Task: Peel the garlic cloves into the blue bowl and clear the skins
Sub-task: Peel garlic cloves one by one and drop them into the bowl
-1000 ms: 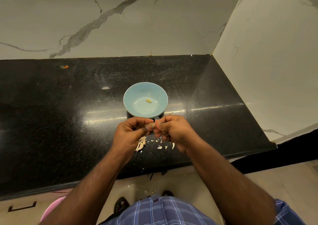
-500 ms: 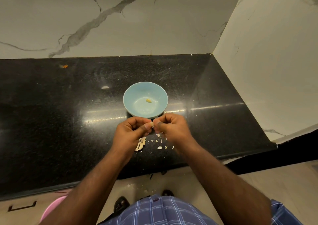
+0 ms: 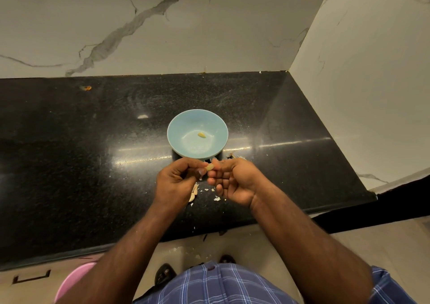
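A blue bowl (image 3: 176, 138) stands on the black counter with one peeled garlic clove (image 3: 202, 135) inside it. Just in front of the bowl, my left hand (image 3: 175, 184) pinches a pale garlic clove (image 3: 210, 167) between thumb and fingertips. My right hand (image 3: 235, 180) is right beside it, its upper fingertips touching the clove, the other fingers loosely curled. Unpeeled cloves (image 3: 193, 193) and bits of garlic skin (image 3: 216, 198) lie on the counter under my hands. More skins (image 3: 232, 156) sit by the bowl's right side.
The black granite counter (image 3: 69, 164) runs left and ends at a marble wall (image 3: 360, 94) on the right. Its front edge passes under my forearms. A pink tub (image 3: 72, 282) stands on the floor at lower left. An orange speck (image 3: 87, 87) lies at the counter's back left.
My right hand has loosened and rolled palm-up, its lower fingers uncurled. The pale clove now shows bare between the two hands. The bowl has not moved.
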`<state>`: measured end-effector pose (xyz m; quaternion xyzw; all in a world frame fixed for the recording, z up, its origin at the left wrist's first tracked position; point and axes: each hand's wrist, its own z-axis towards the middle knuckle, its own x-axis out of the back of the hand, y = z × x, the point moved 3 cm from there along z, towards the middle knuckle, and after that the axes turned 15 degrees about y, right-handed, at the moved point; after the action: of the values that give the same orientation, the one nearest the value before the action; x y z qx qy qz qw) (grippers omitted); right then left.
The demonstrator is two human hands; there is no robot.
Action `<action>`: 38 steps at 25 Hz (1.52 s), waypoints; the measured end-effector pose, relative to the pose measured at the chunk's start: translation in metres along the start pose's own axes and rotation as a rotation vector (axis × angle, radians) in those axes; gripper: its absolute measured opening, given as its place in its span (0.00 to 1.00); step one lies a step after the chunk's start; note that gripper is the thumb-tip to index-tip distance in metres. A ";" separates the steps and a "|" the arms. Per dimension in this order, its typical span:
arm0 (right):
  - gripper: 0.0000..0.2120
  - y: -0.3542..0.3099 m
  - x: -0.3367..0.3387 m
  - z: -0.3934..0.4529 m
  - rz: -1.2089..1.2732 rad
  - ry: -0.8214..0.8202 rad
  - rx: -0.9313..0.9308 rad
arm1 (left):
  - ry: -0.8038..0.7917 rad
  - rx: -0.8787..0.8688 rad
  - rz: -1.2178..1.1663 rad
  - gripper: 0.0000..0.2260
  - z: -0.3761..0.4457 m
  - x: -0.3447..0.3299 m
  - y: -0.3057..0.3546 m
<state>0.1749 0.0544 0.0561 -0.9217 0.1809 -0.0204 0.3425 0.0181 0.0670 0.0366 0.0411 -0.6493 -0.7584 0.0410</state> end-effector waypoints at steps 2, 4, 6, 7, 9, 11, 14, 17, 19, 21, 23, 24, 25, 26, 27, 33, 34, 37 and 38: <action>0.10 0.001 0.000 0.002 0.020 -0.018 -0.019 | 0.006 0.012 -0.016 0.21 0.002 0.000 -0.002; 0.09 0.001 0.001 0.003 0.019 -0.029 0.008 | 0.016 0.087 -0.039 0.18 0.003 0.000 -0.005; 0.08 0.000 0.002 0.004 0.008 -0.036 0.053 | 0.025 0.183 -0.068 0.14 0.003 0.000 -0.008; 0.07 0.000 0.003 0.003 0.008 -0.036 0.083 | 0.025 0.237 -0.104 0.11 0.004 -0.001 -0.009; 0.06 -0.001 0.003 0.003 -0.001 -0.028 0.162 | 0.022 0.368 -0.234 0.08 0.004 -0.001 -0.009; 0.06 -0.001 0.004 0.002 -0.035 -0.008 0.241 | 0.033 0.494 -0.351 0.08 0.003 -0.002 -0.009; 0.06 -0.003 0.005 0.002 -0.082 0.009 0.280 | 0.064 0.594 -0.378 0.07 0.002 -0.004 -0.008; 0.04 -0.003 0.003 0.003 -0.113 0.032 0.314 | 0.081 0.651 -0.365 0.07 0.001 -0.005 -0.008; 0.04 -0.003 0.002 0.004 -0.152 0.062 0.417 | 0.078 0.671 -0.365 0.07 0.002 -0.005 -0.007; 0.05 -0.004 0.001 0.005 -0.196 0.094 0.515 | 0.080 0.688 -0.366 0.07 0.002 -0.006 -0.006; 0.05 -0.004 0.001 0.005 -0.223 0.130 0.569 | 0.085 0.709 -0.381 0.07 0.002 -0.006 -0.005; 0.05 -0.004 0.001 0.006 -0.228 0.141 0.579 | 0.089 0.720 -0.392 0.07 0.002 -0.007 -0.005; 0.05 -0.003 0.001 0.006 -0.223 0.143 0.580 | 0.094 0.730 -0.402 0.07 0.002 -0.007 -0.005; 0.06 -0.002 0.000 0.007 -0.216 0.136 0.577 | 0.098 0.735 -0.406 0.07 0.002 -0.007 -0.004; 0.06 -0.001 0.000 0.007 -0.217 0.129 0.577 | 0.101 0.737 -0.405 0.07 0.002 -0.007 -0.005; 0.03 0.000 0.003 0.008 -0.293 0.162 0.695 | 0.092 0.744 -0.405 0.09 0.003 -0.007 -0.006; 0.03 -0.001 0.005 0.008 -0.302 0.183 0.710 | 0.092 0.740 -0.409 0.10 0.003 -0.007 -0.006; 0.04 -0.005 0.017 0.014 -0.380 0.280 0.764 | 0.090 0.711 -0.352 0.12 0.003 -0.005 -0.008; 0.07 -0.007 0.021 0.015 -0.429 0.301 0.778 | 0.087 0.700 -0.319 0.13 0.003 -0.004 -0.009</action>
<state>0.1993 0.0615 0.0473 -0.7284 0.0126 -0.2904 0.6204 0.0220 0.0717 0.0283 0.1852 -0.8519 -0.4853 -0.0668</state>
